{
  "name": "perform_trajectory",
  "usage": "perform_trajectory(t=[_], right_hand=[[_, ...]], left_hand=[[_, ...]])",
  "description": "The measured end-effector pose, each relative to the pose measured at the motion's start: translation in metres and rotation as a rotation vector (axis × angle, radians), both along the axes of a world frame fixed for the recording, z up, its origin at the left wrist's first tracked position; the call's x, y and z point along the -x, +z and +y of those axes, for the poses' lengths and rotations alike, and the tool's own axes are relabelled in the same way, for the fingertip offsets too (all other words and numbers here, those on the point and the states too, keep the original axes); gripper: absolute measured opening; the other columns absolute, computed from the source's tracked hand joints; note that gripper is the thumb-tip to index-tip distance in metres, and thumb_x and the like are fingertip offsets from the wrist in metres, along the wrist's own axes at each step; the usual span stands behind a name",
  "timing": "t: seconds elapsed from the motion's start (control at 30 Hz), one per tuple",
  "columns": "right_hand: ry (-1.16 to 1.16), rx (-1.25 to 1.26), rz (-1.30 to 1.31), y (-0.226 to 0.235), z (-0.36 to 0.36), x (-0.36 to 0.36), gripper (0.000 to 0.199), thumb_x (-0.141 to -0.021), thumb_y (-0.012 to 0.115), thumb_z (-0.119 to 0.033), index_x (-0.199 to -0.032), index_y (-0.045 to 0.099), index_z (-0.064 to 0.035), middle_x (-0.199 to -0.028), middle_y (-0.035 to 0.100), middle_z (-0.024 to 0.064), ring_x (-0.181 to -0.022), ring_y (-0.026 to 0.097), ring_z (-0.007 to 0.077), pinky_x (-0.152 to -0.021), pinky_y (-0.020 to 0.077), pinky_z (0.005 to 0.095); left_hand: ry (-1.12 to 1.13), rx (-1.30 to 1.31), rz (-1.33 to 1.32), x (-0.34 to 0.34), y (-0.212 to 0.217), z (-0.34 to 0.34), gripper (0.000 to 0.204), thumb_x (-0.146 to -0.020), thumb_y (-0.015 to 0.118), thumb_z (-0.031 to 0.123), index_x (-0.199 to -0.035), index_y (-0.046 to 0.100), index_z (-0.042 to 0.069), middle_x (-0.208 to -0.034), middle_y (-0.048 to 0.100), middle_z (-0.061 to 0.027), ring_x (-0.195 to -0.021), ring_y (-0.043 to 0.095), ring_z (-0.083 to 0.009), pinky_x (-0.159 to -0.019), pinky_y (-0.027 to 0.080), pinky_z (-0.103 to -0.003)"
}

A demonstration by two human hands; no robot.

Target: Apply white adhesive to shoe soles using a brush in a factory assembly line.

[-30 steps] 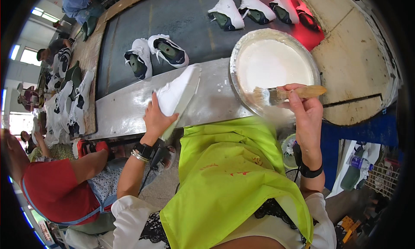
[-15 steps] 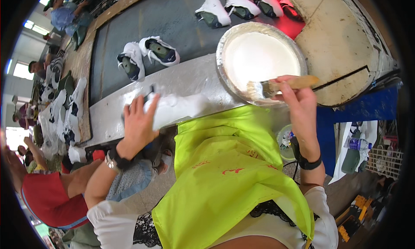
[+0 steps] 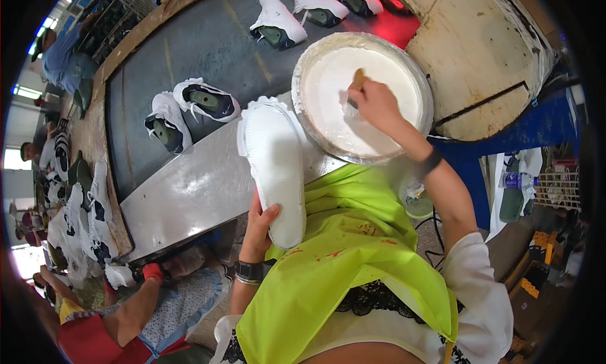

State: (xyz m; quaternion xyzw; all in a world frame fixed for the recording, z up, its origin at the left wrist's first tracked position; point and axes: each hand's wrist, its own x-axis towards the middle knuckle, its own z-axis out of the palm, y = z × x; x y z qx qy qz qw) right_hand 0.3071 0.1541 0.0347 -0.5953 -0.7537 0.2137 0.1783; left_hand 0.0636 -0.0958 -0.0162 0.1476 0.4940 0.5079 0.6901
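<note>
My left hand (image 3: 257,231) grips a white shoe sole (image 3: 278,168) by its lower end, the thumb lying over its edge. The sole is tilted up, with its ridged face toward me and its wavy rim by the basin. My right hand (image 3: 377,105) is closed around a brush (image 3: 358,80) with a wooden handle. The brush points down into thick white liquid (image 3: 328,77) in a round basin (image 3: 302,73); its bristles are mostly hidden. Left of the sole, two white shoes (image 3: 169,124) with dark green inserts rest on the dark belt.
A metal ledge (image 3: 170,212) runs along the near side of the dark belt (image 3: 208,42). More white shoes (image 3: 278,23) stand at its far end, near red light. A worn tan board (image 3: 467,54) lies right of the basin. To the left, a person in red (image 3: 95,335) sits close.
My left hand has come off the metal ledge and now holds the sole up nearer me. My right hand has carried the brush from the basin's near rim farther in over the liquid.
</note>
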Motion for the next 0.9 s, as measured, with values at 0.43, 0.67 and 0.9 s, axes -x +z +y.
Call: perform_trajectory(t=[0.43, 0.67, 0.9], right_hand=[[0.096, 0.002, 0.864, 0.031, -0.046, 0.057, 0.015, -0.087, 0.060, -0.011, -0.096, 0.064, 0.0010, -0.080, 0.066, 0.0169, -0.075, 0.067, 0.0197, -0.067, 0.0503, 0.0311], [0.394, 0.103, 0.637, 0.040, -0.086, 0.080, 0.016, -0.089, 0.059, -0.014, -0.094, 0.062, 0.0009, -0.077, 0.065, 0.0161, -0.072, 0.067, 0.0257, -0.065, 0.0494, 0.0340], [0.178, 0.040, 0.638, 0.026, -0.029, 0.099, 0.028, -0.092, 0.059, -0.022, -0.098, 0.061, 0.0054, -0.078, 0.065, 0.0108, -0.072, 0.064, 0.0160, -0.065, 0.0515, 0.0285]], left_hand=[[-0.043, -0.149, 0.142, -0.020, 0.008, 0.008, 0.093, -0.081, 0.068, 0.016, -0.151, 0.008, 0.007, -0.140, 0.038, -0.0128, -0.125, 0.041, -0.0214, -0.102, 0.037, -0.035], [-0.038, -0.158, 0.229, -0.018, -0.004, 0.004, 0.095, -0.082, 0.070, 0.018, -0.150, 0.005, 0.004, -0.141, 0.037, -0.0136, -0.125, 0.041, -0.0220, -0.102, 0.037, -0.035], [-0.027, -0.190, 0.182, -0.019, 0.003, 0.007, 0.095, -0.080, 0.072, 0.014, -0.149, 0.008, 0.002, -0.138, 0.041, -0.0126, -0.122, 0.045, -0.0204, -0.099, 0.040, -0.033]])
